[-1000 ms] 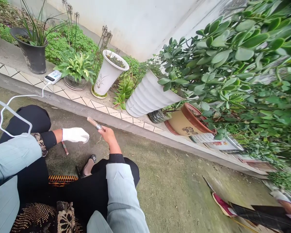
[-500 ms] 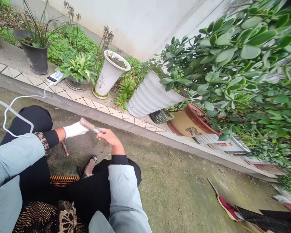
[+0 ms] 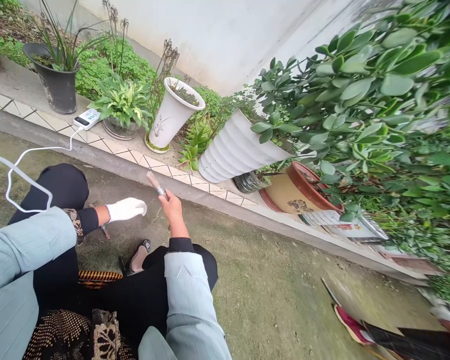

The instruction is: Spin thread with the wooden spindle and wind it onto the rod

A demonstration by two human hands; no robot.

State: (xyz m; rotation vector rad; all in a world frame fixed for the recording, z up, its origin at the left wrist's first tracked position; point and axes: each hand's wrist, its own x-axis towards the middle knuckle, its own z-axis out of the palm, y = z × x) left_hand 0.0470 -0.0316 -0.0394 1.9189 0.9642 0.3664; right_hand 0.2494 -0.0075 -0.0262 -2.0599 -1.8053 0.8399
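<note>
My right hand [image 3: 171, 206] is bare and closed around a tool with a worn, pale brown handle and a silvery metal collar [image 3: 156, 184]. The handle points up and away from me, and the tool's other end is hidden, so its kind cannot be told. My left hand [image 3: 128, 209] wears a white glove, its fingers drawn together just left of the right hand. Whether anything thin is pinched in the glove cannot be made out. Below the left wrist, a reddish-brown stick-like thing [image 3: 105, 231] lies on the ground, partly covered by the forearm.
A tiled ledge [image 3: 146, 161] crosses in front of me, bearing several potted plants, among them a white pot [image 3: 174, 117] and a ribbed pot [image 3: 240, 147]. A white device [image 3: 87, 119] with a cable [image 3: 41, 149] rests there. Another person's red shoe [image 3: 350, 322] shows at lower right.
The tool's handle has swung up and right, away from the white glove. My right hand has turned upward, and the gloved hand has shifted slightly right and down.
</note>
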